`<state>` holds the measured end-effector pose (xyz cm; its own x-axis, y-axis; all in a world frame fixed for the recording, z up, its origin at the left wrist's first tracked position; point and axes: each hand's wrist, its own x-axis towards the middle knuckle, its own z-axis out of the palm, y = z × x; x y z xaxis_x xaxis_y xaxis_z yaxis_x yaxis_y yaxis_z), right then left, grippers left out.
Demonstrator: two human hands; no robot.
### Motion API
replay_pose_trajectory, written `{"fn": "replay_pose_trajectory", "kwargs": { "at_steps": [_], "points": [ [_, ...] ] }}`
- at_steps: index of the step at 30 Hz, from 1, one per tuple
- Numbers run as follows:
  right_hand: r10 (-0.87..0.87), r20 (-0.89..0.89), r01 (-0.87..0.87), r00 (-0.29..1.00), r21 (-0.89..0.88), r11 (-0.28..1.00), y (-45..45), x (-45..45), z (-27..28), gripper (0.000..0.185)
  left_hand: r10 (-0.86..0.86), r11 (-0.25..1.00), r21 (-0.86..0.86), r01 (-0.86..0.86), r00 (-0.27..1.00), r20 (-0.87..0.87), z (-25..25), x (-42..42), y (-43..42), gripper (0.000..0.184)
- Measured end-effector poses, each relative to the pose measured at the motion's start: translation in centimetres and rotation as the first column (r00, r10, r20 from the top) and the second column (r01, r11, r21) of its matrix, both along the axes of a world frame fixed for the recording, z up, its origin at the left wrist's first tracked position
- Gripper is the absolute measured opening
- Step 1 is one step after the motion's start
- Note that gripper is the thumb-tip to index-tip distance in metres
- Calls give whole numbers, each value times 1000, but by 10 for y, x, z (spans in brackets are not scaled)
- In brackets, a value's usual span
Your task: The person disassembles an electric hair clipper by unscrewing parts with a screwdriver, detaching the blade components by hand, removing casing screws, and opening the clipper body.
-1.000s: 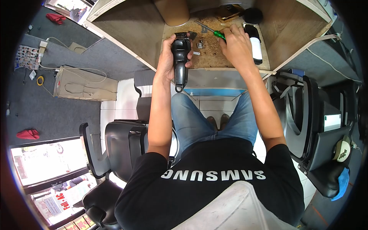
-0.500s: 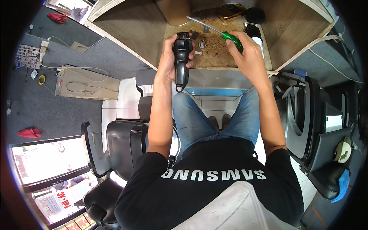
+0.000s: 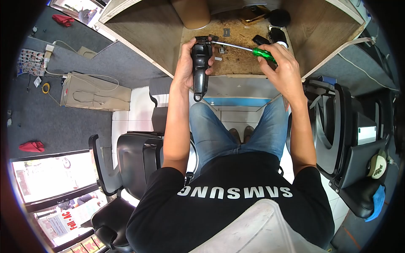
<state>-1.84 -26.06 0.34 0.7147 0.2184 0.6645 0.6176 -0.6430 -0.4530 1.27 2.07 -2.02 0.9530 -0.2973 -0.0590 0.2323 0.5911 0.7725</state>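
Note:
In my left hand (image 3: 184, 63) is a black hair clipper (image 3: 200, 67), held upright with its head away from me and my fingers wrapped round its body. My right hand (image 3: 283, 65) grips a screwdriver (image 3: 263, 54) by its green handle. The metal shaft points left, and its tip lies at the clipper's head; whether it touches a screw is too small to tell. Beneath both hands is the wooden shelf (image 3: 242, 67), where a small metal part (image 3: 222, 49) and a small white piece (image 3: 217, 58) lie beside the clipper.
Farther back on the shelf are a flat grey piece (image 3: 227, 32), a round black brush-like thing (image 3: 279, 17) and a brown cylinder (image 3: 192, 14). Black swivel chairs (image 3: 139, 158) flank me. A cardboard box (image 3: 96, 90) with a cable stands at the left.
My right hand has moved right and slightly toward me. The screwdriver has swung flatter, bringing its tip down to the clipper's head. My left hand and the clipper have hardly moved.

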Motion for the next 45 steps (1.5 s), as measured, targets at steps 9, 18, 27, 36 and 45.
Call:
{"fn": "replay_pose_trajectory", "kwargs": {
  "at_steps": [9,18,27,36,45],
  "points": [
    [14,-13,-14,1000,-3,1000,0,0,-1,25,16,1000,8,-16,1000,-4,-3,1,1,49],
    [28,1,-28,1000,2,1000,2,0,-2,24,21,1000,-1,-21,1000,-14,0,-1,0,49],
    [12,1,-12,1000,3,1000,1,-1,1,24,16,1000,8,-16,1000,-10,0,-1,0,48],
    [33,6,-33,999,6,999,2,0,-1,25,28,999,18,-28,1000,-1,-2,0,0,50],
    [101,-178,-81,979,114,990,4,-7,-3,28,46,999,30,-46,999,-2,-1,0,0,50]
  ]
}}
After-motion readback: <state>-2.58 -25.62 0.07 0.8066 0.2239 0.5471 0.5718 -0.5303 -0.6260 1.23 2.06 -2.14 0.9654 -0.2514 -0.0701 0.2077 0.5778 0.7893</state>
